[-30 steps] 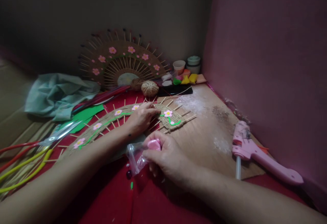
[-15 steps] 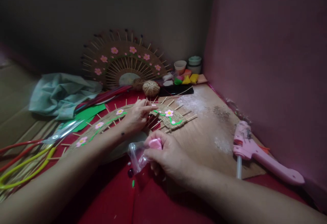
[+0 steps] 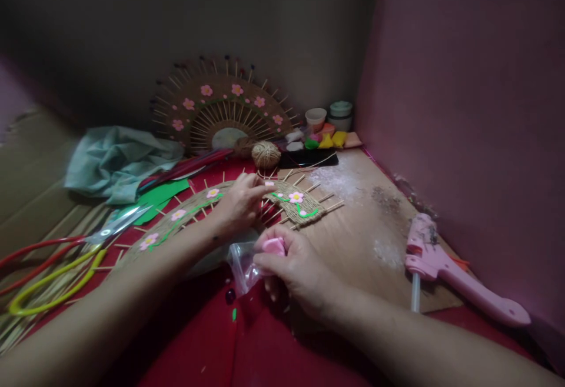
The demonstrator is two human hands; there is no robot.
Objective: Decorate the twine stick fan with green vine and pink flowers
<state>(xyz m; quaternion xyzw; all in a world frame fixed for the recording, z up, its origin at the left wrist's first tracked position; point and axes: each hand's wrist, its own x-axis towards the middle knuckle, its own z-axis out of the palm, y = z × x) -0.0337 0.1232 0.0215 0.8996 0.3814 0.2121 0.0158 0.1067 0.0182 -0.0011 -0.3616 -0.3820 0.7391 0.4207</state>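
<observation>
- Across the middle of the woven arch (image 3: 313,203), the left hand (image 3: 242,200), fingers partly curled and one stretched toward a pink flower near the crown; likely there for light pressing or steadying.
- Left grip: loosely bent rather than wide; cannot tell whether anything lies pinched under the fingertips.
- In the right hand (image 3: 300,272), a narrow grip on a clear bag (image 3: 242,272), with a pink lump (image 3: 274,247) showing between thumb and fingers; held just beside the arch, probably for easy reach.
- Woven arch lying flat, left part on a red covering (image 3: 189,340), right end over a brown board (image 3: 357,228); flat support probably good for pressing on soft pieces.
- Along the band, pink flowers (image 3: 178,215) and a green vine (image 3: 314,213), spaced out along the curve.
- Behind, against the wall, a larger fan (image 3: 222,88) with similar flowers, upright and in plain sight, perhaps for reference.
- At the back, a twine ball (image 3: 265,155) and coloured packets (image 3: 339,139), out of the hands' way.
- To the left, red-handled scissors (image 3: 105,233); to the right, a pink glue gun (image 3: 472,293) at the board's edge, both apart from the hands.
</observation>
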